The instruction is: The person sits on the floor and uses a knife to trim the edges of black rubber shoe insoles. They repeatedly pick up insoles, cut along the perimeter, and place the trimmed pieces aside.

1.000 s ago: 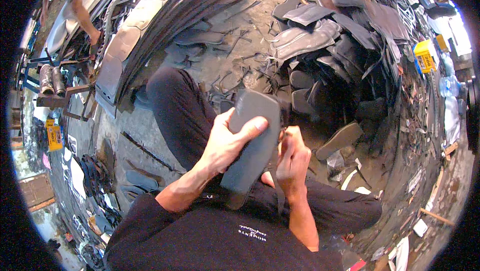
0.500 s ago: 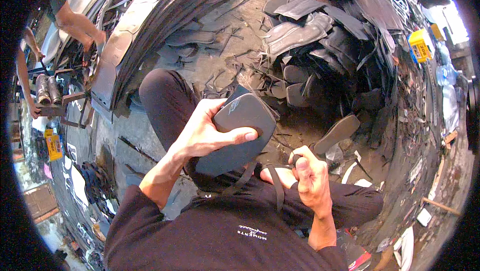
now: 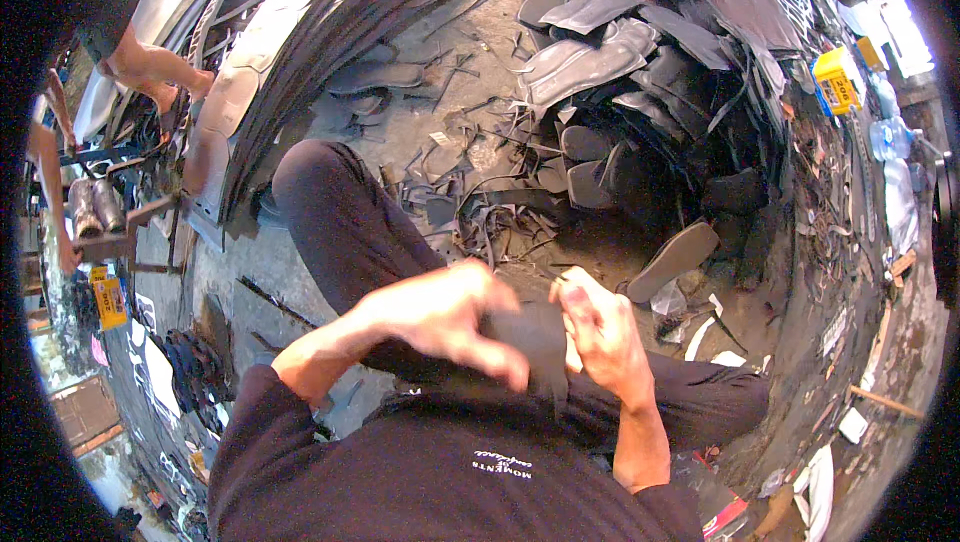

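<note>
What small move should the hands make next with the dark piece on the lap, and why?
Probably steady the dark rubber piece flat on the lap first. The left hand lies over it, blurred; the right hand grips its right edge with closed fingers. Most of the piece is hidden, so this is a guess.

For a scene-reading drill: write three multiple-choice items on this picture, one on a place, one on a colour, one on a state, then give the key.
1. Where is the dark sole-shaped piece that the hands work on?
A. In the person's lap, between both hands
B. On the heap at upper right
C. Under the yellow box

2. What colour is the small box at the right edge?
A. Green
B. Yellow
C. White

3. How does the left hand meet the piece?
A. Far off it
B. Laid over it, fingers curled
C. Flat on the ground

Key: A, it lies between the left hand and right hand; B, its sides show yellow; B, the blurred fingers cover its left side.
</note>
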Available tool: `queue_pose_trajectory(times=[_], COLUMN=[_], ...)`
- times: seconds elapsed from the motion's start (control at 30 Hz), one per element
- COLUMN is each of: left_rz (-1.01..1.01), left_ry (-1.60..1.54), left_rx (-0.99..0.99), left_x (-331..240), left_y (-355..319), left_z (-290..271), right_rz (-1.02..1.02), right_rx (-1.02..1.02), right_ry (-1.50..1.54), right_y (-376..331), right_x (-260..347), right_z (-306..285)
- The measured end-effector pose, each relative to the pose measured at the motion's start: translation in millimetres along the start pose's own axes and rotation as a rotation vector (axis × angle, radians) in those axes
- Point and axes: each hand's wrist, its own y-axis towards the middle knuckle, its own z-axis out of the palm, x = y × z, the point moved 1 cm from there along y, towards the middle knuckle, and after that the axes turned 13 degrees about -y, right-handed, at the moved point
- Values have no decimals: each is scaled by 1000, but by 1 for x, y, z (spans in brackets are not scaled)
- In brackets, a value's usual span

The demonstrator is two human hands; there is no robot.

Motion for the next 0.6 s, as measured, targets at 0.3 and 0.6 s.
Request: queue_pose_trajectory(times=[0.3, 0.6], left_rz=[503, 461], left_ry=[-512, -1357], left_rx=[-1380, -1133], left_x=[15, 62], left_y=[-21, 16], left_z=[-62, 1], right_rz=[165, -120], right_rx=[-95, -267], right_ry=[429, -18], right_y=[7, 14], right_x=[-35, 0], right_z=[-11, 54])
